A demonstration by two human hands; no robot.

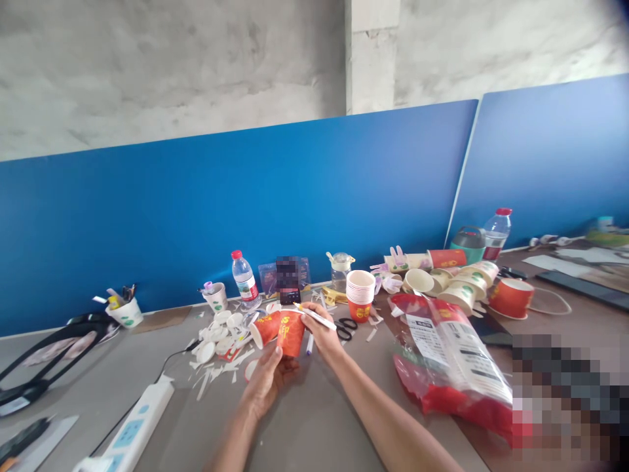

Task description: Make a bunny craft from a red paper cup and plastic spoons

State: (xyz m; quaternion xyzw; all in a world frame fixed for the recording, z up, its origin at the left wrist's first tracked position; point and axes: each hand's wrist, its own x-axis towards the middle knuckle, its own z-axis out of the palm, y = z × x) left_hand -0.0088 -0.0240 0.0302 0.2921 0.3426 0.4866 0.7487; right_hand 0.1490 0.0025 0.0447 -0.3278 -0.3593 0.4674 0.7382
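Observation:
My left hand [268, 377] holds a red paper cup [291, 333] from below, fingers curled round its base. My right hand [322, 333] grips a white pen [314, 316] and rests against the cup's right side, with the pen lying across the cup's top. A second red cup [264, 328] lies on its side just left of the held one. White paper scraps and cut-out discs [219, 341] are scattered on the grey table [304, 432] to the left. Black scissors [346, 326] lie just right of my right hand.
A stack of red-and-white cups [360, 295] stands behind the scissors, with more cups [462, 282] lying at the right. A red plastic bag [452, 367] lies right of my arm. Water bottles [244, 278] [495, 233], a power strip [135, 429] and a blue partition [246, 196] are around.

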